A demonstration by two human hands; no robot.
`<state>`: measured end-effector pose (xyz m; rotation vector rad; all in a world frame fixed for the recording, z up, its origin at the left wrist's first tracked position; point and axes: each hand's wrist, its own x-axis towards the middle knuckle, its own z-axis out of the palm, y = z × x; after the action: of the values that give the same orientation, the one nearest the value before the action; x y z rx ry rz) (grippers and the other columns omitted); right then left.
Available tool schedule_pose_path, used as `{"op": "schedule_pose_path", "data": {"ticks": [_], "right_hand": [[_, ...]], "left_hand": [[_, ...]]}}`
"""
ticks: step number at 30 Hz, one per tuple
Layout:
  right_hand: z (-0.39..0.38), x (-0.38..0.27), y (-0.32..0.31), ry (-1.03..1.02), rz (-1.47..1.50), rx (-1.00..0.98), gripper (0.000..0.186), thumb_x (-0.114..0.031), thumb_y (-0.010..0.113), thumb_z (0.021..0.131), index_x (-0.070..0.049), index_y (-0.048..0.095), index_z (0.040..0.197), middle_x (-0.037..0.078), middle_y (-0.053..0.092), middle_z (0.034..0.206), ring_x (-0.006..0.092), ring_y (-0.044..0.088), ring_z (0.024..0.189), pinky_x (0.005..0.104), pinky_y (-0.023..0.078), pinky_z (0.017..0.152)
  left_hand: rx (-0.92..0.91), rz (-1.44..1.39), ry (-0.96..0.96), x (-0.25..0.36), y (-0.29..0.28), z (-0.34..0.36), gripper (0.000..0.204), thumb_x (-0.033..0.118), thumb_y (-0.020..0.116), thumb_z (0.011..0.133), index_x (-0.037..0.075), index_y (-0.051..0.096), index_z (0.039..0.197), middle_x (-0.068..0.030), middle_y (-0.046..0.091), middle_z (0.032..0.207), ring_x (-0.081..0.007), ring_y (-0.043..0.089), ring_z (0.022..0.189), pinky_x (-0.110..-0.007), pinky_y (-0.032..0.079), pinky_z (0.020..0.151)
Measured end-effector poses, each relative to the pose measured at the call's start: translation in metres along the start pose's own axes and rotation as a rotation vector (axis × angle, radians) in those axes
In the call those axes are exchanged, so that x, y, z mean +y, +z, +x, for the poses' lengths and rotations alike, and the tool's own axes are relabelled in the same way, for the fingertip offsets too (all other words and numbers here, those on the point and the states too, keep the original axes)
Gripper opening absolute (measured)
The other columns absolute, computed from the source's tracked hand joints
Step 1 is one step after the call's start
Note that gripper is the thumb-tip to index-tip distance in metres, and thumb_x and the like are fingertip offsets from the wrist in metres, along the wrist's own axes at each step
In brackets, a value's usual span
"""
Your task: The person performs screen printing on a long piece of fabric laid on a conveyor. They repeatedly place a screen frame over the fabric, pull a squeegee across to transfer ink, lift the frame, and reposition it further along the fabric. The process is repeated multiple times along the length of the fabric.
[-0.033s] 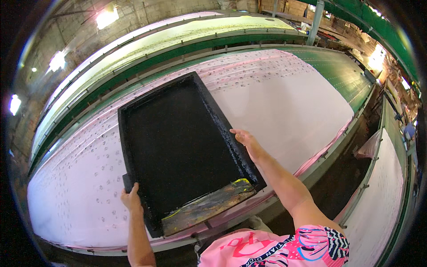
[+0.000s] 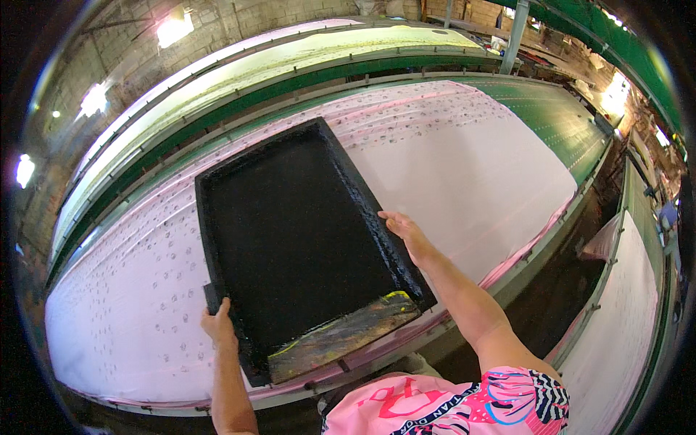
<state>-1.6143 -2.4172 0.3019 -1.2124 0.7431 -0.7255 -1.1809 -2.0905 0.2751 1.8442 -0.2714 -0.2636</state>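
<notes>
A large black screen-printing frame (image 2: 297, 232) lies tilted over pale pink fabric (image 2: 464, 174) on a long table. Its near end has a paint-stained strip (image 2: 348, 337) with a yellow smear. My left hand (image 2: 219, 325) grips the left side of the frame, close to a small black block (image 2: 212, 298) that sticks out there. The fingers under the rim are partly hidden. Along the opposite side, my right hand (image 2: 404, 233) holds the right rim, its fingertips at the edge. Small dark printed marks (image 2: 177, 290) cover the fabric left of the frame and along its far side.
Behind runs another long table with yellowish fabric (image 2: 319, 54). Green table surface (image 2: 544, 109) shows past the fabric's right end. A further table with white fabric (image 2: 616, 319) stands at the right, across a dark aisle (image 2: 558, 268). A grey post (image 2: 515, 40) rises at the back.
The screen-printing frame has shifted slightly to the right, and my left hand has moved along with it. My right hand has moved only a little.
</notes>
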Motion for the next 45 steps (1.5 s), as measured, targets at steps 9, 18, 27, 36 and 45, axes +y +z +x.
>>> {"op": "schedule_pose_path", "data": {"ticks": [9,18,27,36,45], "right_hand": [[-0.013,-0.007,-0.176,-0.033,0.158,0.131,0.059,-0.041,0.073,0.109,-0.001,0.063,0.151,0.009,0.071,0.141,0.0182,0.064,0.132,0.037,0.046,0.119],[-0.018,0.007,-0.25,-0.053,0.102,0.181,0.062,-0.045,0.072,0.108,-0.001,0.065,0.151,0.009,0.068,0.147,0.0215,0.057,0.14,0.0397,0.037,0.125],[-0.019,0.012,-0.289,-0.059,0.214,0.162,0.06,-0.044,0.072,0.109,0.0,0.065,0.149,0.01,0.067,0.149,0.0221,0.058,0.14,0.0407,0.038,0.125],[-0.017,0.027,-0.308,-0.176,-0.307,0.186,0.05,-0.033,0.078,0.105,-0.005,0.068,0.145,0.013,0.069,0.143,0.0271,0.067,0.13,0.0445,0.055,0.112],[-0.148,-0.035,-0.17,-0.428,-0.964,-0.615,0.048,-0.015,0.087,0.083,-0.012,0.078,0.13,0.018,0.071,0.138,0.0392,0.067,0.13,0.0519,0.055,0.111]], "left_hand": [[0.018,0.144,0.084,0.001,0.138,-0.109,0.026,0.016,0.093,0.087,-0.001,0.076,0.097,-0.0045,0.073,0.086,-0.0179,0.063,0.076,-0.038,0.051,0.072],[-0.013,0.081,0.075,0.013,0.192,-0.152,0.026,0.016,0.093,0.088,-0.001,0.077,0.1,-0.0036,0.072,0.088,-0.0174,0.063,0.078,-0.038,0.051,0.074],[-0.063,0.101,0.065,0.027,0.22,-0.176,0.026,0.016,0.091,0.09,-0.002,0.077,0.103,-0.005,0.073,0.092,-0.0184,0.064,0.082,-0.038,0.052,0.077],[-0.053,0.152,0.1,0.002,0.225,-0.171,0.028,0.019,0.09,0.088,-0.002,0.079,0.102,-0.0101,0.074,0.093,-0.0229,0.067,0.086,-0.041,0.053,0.081],[-0.04,0.28,0.092,-0.017,0.227,-0.164,0.034,0.027,0.091,0.086,-0.002,0.08,0.099,-0.0175,0.078,0.087,-0.0333,0.074,0.082,-0.048,0.056,0.08]]}}
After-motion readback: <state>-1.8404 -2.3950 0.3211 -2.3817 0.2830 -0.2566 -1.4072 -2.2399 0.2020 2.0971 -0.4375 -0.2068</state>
